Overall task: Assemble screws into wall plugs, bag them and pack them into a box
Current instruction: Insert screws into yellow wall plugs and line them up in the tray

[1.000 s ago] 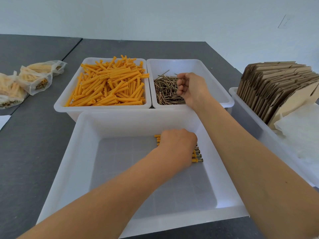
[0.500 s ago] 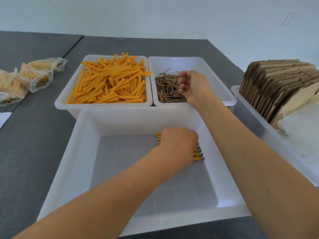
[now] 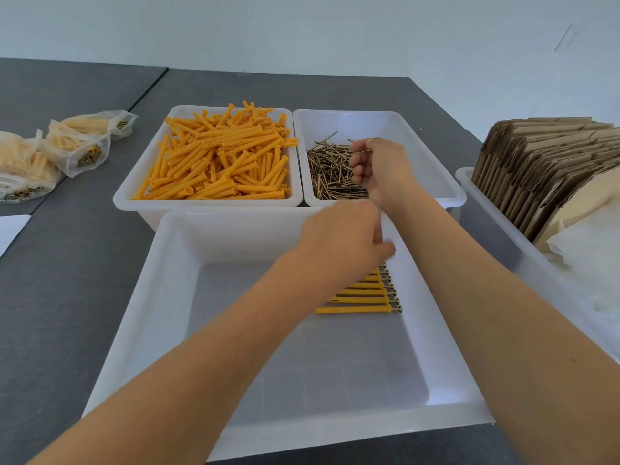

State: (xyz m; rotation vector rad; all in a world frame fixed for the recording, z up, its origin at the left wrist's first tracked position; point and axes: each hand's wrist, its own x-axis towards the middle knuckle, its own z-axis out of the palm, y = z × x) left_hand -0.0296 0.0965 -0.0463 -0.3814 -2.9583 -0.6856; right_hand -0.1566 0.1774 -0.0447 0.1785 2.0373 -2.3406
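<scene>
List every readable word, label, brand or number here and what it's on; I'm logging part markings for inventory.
None can be read.
Filled bags: no print legible; only their contents show through.
Folded cardboard boxes: no print visible.
White bins: no labels visible.
White sheet at the left edge: looks blank.

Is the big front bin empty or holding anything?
Not empty: a short row of assembled plugs lies inside the front bin, near its right wall.
</scene>
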